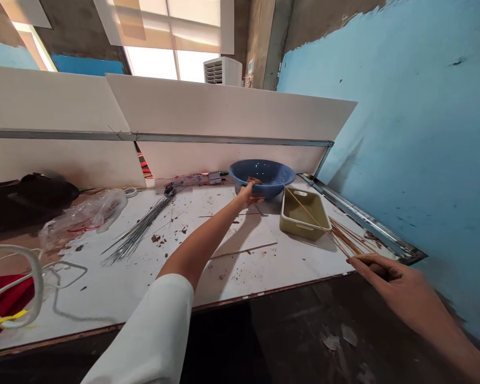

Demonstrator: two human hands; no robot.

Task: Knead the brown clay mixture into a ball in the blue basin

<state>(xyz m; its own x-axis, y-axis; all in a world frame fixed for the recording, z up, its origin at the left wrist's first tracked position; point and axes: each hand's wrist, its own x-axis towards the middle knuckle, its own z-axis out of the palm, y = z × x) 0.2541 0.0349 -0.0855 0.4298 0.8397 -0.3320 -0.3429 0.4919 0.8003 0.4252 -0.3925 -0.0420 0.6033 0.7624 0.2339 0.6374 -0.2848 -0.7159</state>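
Note:
At the back of the white tabletop stands a glossy blue bowl. My left hand is closed on its near left rim; a small brown patch shows just inside the bowl there, too unclear to name. Low on the right, my right hand pinches a thin tan stick, which slants up and leftward across an olive-green plastic basket with a white rim. The stick's far end reaches the bowl's right side. More thin tan sticks lie on the table to the right of the basket.
A bundle of thin dark wires lies left of centre, near a clear plastic bag and a tape roll. A white cable loops at far left. Brown crumbs dot the table. White panels and a blue wall border it.

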